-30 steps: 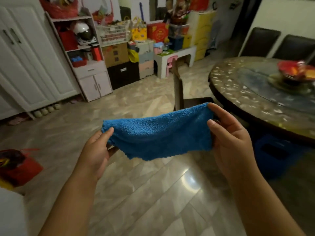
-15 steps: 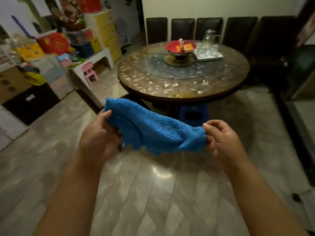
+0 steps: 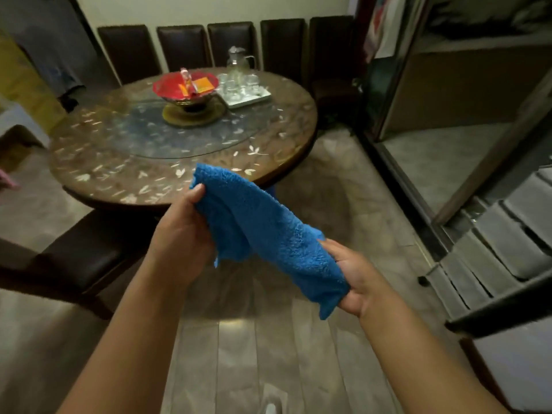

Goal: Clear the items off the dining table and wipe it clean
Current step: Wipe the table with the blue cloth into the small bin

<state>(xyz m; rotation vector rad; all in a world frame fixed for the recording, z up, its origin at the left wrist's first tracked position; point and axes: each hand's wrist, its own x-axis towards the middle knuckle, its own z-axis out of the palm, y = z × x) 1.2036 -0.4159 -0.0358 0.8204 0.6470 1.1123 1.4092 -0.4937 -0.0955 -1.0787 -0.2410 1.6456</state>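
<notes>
— Fingers of the left hand (image 3: 182, 234) pinch the blue towel's (image 3: 265, 234) far end; the right hand (image 3: 355, 279) cups its near end, curled underneath.
— What's changed?
— The round dining table (image 3: 98, 162) is now straight ahead, much nearer.
— Cleared?
— No. Red bowl (image 3: 185, 86), glass pitcher (image 3: 237, 59) and tray of glasses (image 3: 254, 98) sit far-side, so wiping probably waits.

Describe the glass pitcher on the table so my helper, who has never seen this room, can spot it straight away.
Find the round dining table with the pale leaf inlay. At its far edge, right of the red bowl, a white tray holds small clear glasses. The glass pitcher stands at the tray's back end, before the dark chairs; it is the tallest clear piece, with a lid and a side handle.
</notes>
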